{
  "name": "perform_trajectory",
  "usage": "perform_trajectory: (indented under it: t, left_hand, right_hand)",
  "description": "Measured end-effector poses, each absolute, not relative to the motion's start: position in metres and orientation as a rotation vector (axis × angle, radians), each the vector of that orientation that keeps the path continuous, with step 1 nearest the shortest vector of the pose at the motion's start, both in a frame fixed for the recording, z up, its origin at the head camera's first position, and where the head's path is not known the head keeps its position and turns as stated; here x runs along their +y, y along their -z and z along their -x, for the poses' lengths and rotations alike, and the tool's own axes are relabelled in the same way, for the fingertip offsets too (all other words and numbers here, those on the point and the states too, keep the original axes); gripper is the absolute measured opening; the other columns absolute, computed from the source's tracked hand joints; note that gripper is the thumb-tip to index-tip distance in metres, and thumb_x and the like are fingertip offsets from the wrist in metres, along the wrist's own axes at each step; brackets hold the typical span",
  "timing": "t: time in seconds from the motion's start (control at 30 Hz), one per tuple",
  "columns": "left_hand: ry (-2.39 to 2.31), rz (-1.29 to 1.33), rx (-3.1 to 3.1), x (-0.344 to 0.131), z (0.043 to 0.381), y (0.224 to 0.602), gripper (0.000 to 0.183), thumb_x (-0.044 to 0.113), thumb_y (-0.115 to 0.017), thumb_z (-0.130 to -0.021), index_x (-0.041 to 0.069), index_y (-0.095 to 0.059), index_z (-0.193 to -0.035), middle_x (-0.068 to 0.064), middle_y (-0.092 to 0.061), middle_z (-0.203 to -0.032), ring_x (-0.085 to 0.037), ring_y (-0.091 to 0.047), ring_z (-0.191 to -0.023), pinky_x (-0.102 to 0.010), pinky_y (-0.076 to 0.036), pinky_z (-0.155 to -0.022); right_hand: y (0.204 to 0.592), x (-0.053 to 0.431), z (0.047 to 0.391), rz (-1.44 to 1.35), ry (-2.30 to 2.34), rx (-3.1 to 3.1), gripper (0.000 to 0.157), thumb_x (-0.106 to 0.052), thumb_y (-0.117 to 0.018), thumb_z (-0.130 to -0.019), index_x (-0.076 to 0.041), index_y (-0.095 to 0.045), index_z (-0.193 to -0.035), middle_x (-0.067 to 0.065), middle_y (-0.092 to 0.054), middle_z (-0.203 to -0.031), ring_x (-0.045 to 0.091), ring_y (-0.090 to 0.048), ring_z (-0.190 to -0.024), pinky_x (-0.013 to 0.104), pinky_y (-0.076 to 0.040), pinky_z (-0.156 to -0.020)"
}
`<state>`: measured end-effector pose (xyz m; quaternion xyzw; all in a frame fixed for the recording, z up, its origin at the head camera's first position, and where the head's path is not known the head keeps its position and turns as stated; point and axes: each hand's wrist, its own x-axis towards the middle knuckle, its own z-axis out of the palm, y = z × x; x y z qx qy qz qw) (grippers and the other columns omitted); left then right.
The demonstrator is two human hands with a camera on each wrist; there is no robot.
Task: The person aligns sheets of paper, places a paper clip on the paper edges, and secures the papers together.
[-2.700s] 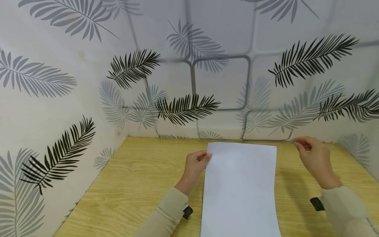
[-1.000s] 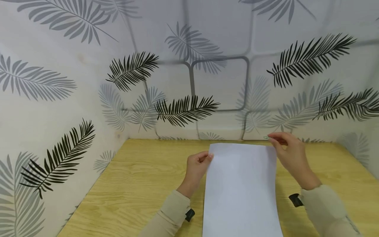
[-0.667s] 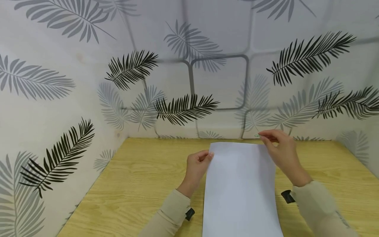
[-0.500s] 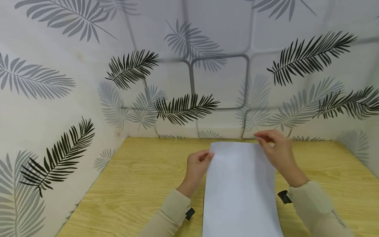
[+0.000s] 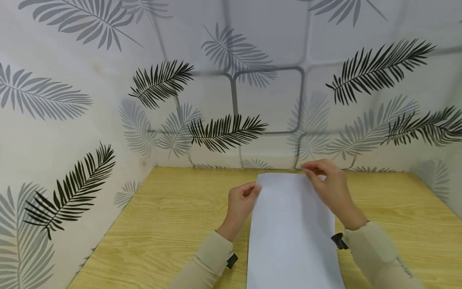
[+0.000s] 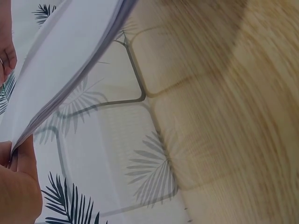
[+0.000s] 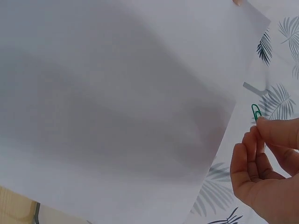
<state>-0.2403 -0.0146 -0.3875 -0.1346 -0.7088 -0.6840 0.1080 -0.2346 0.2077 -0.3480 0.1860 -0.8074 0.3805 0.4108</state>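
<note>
A stack of white paper sheets [image 5: 288, 228] stands tilted up over the table, several edges showing in the left wrist view. My left hand [image 5: 242, 204] pinches the stack's upper left edge between thumb and fingers; in the left wrist view that hand [image 6: 18, 186] grips the paper's corner. My right hand [image 5: 332, 188] is just past the top edge, toward the right corner. Between its thumb and forefinger it pinches a green paper clip [image 7: 256, 111], whose looped end sticks out, apart from the paper's edge in the right wrist view.
The stack rises above a wood-grain table [image 5: 162, 216]. Behind it stands a wall covering [image 5: 267, 100] with leaf and feather prints, and it continues along the left side. A dark wrist device [image 5: 339, 241] sits at the right sleeve.
My right hand has come in from the right with the paper clip, moving leftward along the stack's top edge. The left hand has stayed almost in place on the paper.
</note>
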Motion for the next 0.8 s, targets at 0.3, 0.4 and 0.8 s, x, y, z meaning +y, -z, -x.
perform_trajectory:
  t: [0.3,0.4,0.8]
  left_hand:
    - [2.002,0.394,-2.080,-0.016,0.221,0.364,0.016,-0.002,-0.065,-0.089,-0.015,-0.069,-0.097,-0.029,-0.068,-0.088,-0.011,-0.056,-0.065,-0.013,-0.043,-0.057]
    - [2.004,0.390,-2.079,-0.016,0.221,0.365,0.016,-0.002,-0.065,-0.089,-0.014,-0.070,-0.097,-0.028,-0.068,-0.088,-0.012,-0.056,-0.066,-0.013,-0.043,-0.057]
    - [1.983,0.400,-2.058,-0.012,0.246,0.395,0.017,0.005,-0.069,-0.088,-0.008,-0.073,-0.098,-0.021,-0.071,-0.089,-0.008,-0.061,-0.068,-0.014,-0.047,-0.059]
  right_hand:
    - [0.346,0.193,0.235,-0.517,-1.015,-2.001,0.017,0.013,-0.074,-0.076,0.003,-0.071,-0.089,0.009,-0.066,-0.077,0.001,-0.055,-0.071,0.007,-0.043,-0.069]
    - [0.347,0.188,0.235,-0.536,-1.032,-2.002,0.017,0.012,-0.075,-0.076,0.003,-0.071,-0.089,0.009,-0.066,-0.078,0.003,-0.056,-0.072,0.008,-0.044,-0.069]
    - [0.350,0.175,0.236,-0.552,-1.032,-2.013,0.015,0.008,-0.076,-0.076,0.001,-0.069,-0.088,0.008,-0.067,-0.080,0.008,-0.059,-0.073,0.011,-0.046,-0.071]
